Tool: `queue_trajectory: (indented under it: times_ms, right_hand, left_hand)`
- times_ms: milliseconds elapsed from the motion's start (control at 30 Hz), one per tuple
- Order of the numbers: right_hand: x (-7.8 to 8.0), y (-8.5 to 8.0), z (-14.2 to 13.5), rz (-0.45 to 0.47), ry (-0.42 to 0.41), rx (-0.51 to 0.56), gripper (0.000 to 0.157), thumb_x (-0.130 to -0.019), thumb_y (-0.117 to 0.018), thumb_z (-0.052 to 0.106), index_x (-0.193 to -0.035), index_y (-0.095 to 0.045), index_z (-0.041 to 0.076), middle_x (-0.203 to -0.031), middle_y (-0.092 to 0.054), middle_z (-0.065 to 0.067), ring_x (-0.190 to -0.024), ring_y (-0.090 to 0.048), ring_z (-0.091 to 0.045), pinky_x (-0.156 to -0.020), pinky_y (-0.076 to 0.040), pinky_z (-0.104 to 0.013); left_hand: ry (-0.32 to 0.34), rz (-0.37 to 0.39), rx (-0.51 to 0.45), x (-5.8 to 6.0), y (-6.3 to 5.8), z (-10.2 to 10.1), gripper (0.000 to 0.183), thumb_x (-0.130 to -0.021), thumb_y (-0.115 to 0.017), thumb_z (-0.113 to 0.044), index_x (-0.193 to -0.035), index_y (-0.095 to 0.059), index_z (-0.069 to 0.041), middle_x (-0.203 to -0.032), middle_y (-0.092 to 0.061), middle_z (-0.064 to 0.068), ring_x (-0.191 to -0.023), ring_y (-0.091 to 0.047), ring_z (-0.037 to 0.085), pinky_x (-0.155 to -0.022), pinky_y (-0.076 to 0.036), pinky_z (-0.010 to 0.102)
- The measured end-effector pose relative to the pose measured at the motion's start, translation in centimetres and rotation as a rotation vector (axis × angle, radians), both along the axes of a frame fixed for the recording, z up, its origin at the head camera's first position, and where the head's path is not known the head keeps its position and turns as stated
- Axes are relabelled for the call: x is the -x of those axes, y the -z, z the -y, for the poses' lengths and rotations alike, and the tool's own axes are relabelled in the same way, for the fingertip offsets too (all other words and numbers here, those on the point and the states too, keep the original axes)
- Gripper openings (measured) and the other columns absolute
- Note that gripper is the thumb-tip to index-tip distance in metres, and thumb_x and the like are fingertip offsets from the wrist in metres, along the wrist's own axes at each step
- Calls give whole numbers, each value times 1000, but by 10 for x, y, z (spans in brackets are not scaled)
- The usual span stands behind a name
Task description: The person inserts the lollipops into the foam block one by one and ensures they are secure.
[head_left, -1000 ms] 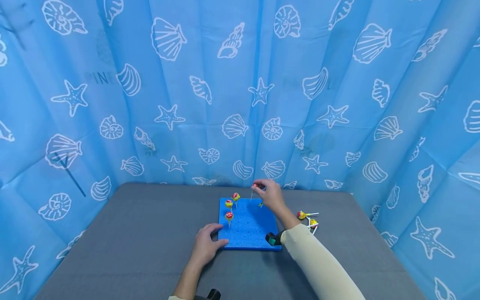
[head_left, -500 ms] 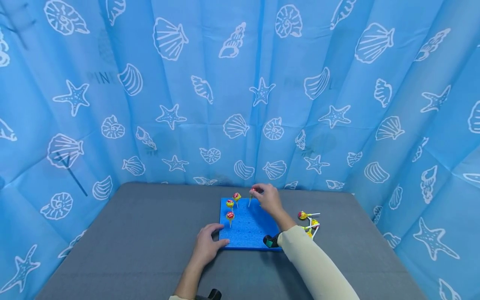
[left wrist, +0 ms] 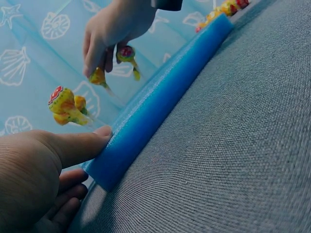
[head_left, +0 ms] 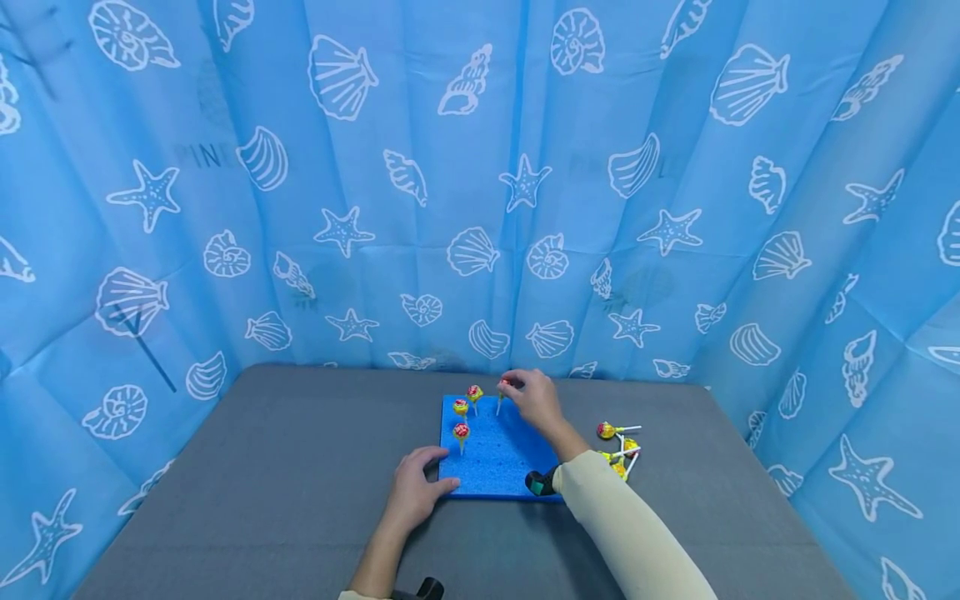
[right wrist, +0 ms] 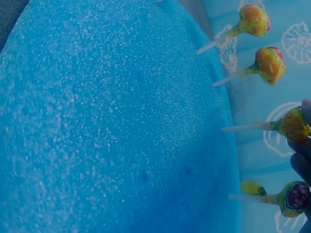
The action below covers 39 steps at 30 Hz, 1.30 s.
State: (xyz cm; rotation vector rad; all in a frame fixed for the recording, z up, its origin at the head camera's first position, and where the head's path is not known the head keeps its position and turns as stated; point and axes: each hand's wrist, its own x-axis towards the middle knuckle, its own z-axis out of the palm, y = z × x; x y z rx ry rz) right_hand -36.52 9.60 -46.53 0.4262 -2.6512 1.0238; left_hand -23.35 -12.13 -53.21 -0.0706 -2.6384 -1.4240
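My left hand [head_left: 412, 483] rests against the near-left corner of a blue foam board [head_left: 491, 467]. In the left wrist view, its thumb [left wrist: 87, 145] presses the top edge while the fingers lie along the side. Over the board's back edge, my right hand [head_left: 536, 398] pinches a yellow-and-red lollipop [right wrist: 291, 125] by its wrapped head; the stick points down and its tip meets the board. Three lollipops stand upright along the left, among them the nearest lollipop [head_left: 461, 432]. Another standing lollipop [right wrist: 294, 198] shows beside the right fingers; the hand hides it in the head view.
Several loose lollipops [head_left: 621, 458] lie in a pile on the grey table [head_left: 300, 483], right of the board. Small dark holes [right wrist: 145, 175] dot the foam. A blue shell-print curtain [head_left: 420, 217] hangs behind and around the table.
My right hand has come down and slightly toward me, bringing the lollipop's stick from above the back edge to the board's surface. The left hand keeps its place.
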Motion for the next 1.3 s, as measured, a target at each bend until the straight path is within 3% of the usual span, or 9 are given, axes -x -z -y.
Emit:
queue_trajectory:
  times_ms: [367,800,1300]
  right_hand:
    - [-2,5,5,11,33,-106,14,-91,-71,27,-98,-71,15,-94,-65,1,-87,-52,-18,-75,-47,-36]
    - [-5,3,-1,-9,7,-91,31,-91,-71,28,-114,-69,7,-109,-68,-5,-102,-56,-25,-87,-48,-44]
    - [-10,-3,-19,-118,-16,-6,31,-91,-71,25,-114,-69,5,-113,-67,-10,-103,-55,-27,-86,-48,-47]
  left_hand:
    - [6,12,-10,1,0,1,44,-84,-78,-27,-124,-65,-13,-134,-54,14,-126,-46,38,-101,-38,58]
    - [1,33,-23,2,-1,1,45,-84,-78,-28,-125,-64,-14,-135,-54,14,-127,-45,38,-100,-38,59]
    - [0,24,-24,-1,-1,0,44,-84,-78,-28,-124,-65,-14,-135,-53,15,-127,-44,39,-100,-38,60]
